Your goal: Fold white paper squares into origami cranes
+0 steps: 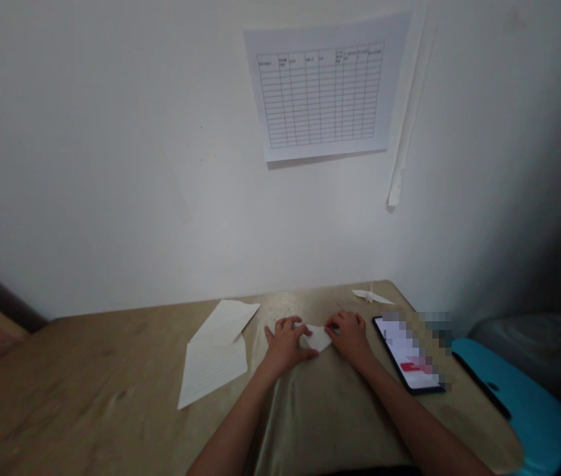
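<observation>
A small piece of folded white paper (319, 340) lies on the tabletop between my two hands. My left hand (288, 342) holds its left side, with the thumb at the near edge and the index finger at the far edge. At the paper's right corner, my right hand (350, 334) pinches with thumb and fingertips close together. Part of the paper is hidden under the fingers. Beyond my right hand rests a folded white paper crane (372, 296) with its wings spread.
Overlapping white paper sheets (215, 357) lie left of my hands. A phone or tablet (412, 357) with a lit, partly blurred screen is at the right. A turquoise object (516, 403) stands beyond the right edge of the brown tabletop (86, 390). A printed table (327, 99) hangs on the wall.
</observation>
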A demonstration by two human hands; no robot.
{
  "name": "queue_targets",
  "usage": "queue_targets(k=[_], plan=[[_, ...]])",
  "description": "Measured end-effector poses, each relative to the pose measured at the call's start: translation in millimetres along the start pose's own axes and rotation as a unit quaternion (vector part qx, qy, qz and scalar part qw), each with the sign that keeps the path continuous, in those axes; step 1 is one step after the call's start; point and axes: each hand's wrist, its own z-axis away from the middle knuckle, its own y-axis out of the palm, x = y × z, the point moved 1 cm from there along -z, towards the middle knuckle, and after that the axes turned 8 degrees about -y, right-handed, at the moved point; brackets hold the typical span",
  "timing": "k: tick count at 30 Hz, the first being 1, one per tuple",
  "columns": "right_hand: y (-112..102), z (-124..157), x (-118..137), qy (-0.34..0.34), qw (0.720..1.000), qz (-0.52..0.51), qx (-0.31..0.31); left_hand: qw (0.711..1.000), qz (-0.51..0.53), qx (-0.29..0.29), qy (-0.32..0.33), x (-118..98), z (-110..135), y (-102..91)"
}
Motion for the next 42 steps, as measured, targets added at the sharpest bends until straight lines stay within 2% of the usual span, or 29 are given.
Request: queue_targets(k=[26,42], plan=[[-2.1,-0.1,4.1,-0.002,0.999,0.036,0.023,1.0,0.001,-0.006,-0.016,-4.2,0.2,0.0],[-2.8,1.9,7.7,-0.032,0.998,0.042,0.029,1.0,0.0,-0.017,-0.018,-5.6,-0.1,1.0]])
